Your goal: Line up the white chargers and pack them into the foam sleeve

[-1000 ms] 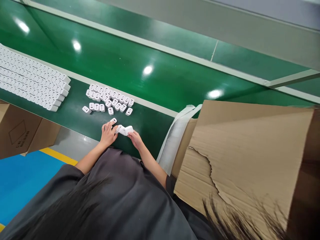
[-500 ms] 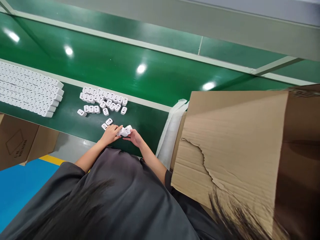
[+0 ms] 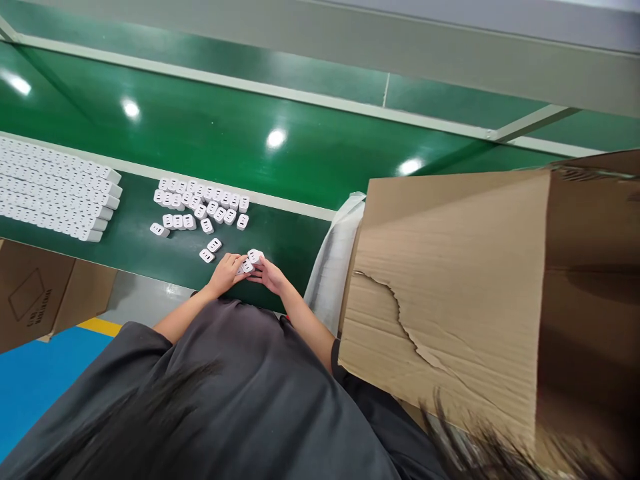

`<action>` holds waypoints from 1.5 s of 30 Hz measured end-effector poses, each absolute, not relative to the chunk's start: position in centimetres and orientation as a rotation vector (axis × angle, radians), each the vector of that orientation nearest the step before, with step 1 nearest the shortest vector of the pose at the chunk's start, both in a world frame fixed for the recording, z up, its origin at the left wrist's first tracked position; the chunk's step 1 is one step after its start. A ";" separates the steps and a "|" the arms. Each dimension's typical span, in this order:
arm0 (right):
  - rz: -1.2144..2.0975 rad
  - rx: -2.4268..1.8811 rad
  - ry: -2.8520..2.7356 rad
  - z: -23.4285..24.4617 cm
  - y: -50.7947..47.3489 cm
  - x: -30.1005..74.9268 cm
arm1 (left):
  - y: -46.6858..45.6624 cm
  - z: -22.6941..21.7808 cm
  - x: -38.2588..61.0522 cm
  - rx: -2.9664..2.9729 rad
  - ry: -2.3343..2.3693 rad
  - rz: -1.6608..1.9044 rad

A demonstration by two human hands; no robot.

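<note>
Small white blocks with two dark slots on one face, which look like USB charger plugs, are between my hands near the bench's front edge. My left hand closes around one white charger from the left. Opposite it, my right hand pinches another charger, touching or very close to the first. Whether more lie under the fingers I cannot tell. Just left of my left hand lie two loose chargers. Several more form a loose group farther back on the green bench.
Tight rows of white chargers fill the bench's left end. To my right stands a large open cardboard box with a torn flap, beside a translucent plastic liner. Another carton sits below the bench at left.
The whole view has shifted slightly. My left hand has drawn a little away from the two loose chargers, which show more fully. Both hands still hold chargers close together.
</note>
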State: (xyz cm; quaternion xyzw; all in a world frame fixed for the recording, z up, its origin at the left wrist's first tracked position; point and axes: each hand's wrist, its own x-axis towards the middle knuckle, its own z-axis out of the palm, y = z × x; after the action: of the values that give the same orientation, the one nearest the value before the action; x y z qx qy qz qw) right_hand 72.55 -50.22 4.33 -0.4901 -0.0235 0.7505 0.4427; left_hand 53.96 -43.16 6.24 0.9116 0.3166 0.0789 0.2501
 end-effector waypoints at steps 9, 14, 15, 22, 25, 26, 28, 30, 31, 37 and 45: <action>1.596 -1.395 -0.053 4.9 -51.6 74.6 | -41.5 6.8 54.3 2.486 0.916 0.204; 1.498 -1.343 -0.131 5.5 -51.8 74.0 | -41.7 6.6 54.5 2.472 0.924 0.202; 1.497 -1.325 -0.151 5.7 -51.9 73.8 | -41.8 6.5 54.5 2.466 0.929 0.202; 1.565 -1.347 -0.454 6.6 -52.1 74.0 | -41.8 5.8 54.3 2.421 0.940 0.209; 1.438 -1.460 -0.622 6.6 -51.6 74.4 | -41.7 5.7 54.3 2.408 0.936 0.217; 1.387 -1.488 -0.680 6.5 -51.4 74.5 | -41.7 5.7 54.3 2.405 0.934 0.220; 1.307 -1.513 -0.801 6.4 -50.8 74.5 | -41.7 5.6 54.3 2.400 0.931 0.226; 1.265 -1.506 -0.923 6.3 -50.1 74.2 | -41.7 5.6 54.3 2.397 0.930 0.230; 1.252 -1.498 -0.979 6.1 -49.7 74.0 | -41.7 5.5 54.3 2.396 0.929 0.232; 1.184 -1.528 -1.208 4.7 -48.8 72.9 | -41.7 5.4 54.4 2.405 0.919 0.238; 1.101 -1.561 -1.471 4.7 -50.0 73.9 | -42.2 6.9 53.1 2.443 0.945 0.289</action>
State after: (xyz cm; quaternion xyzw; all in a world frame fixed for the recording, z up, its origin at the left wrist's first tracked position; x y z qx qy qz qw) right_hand 73.95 -50.03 4.69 -0.6048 -0.5699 0.4264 0.3571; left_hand 53.09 -42.24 6.89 0.8975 0.3472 0.1062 0.2506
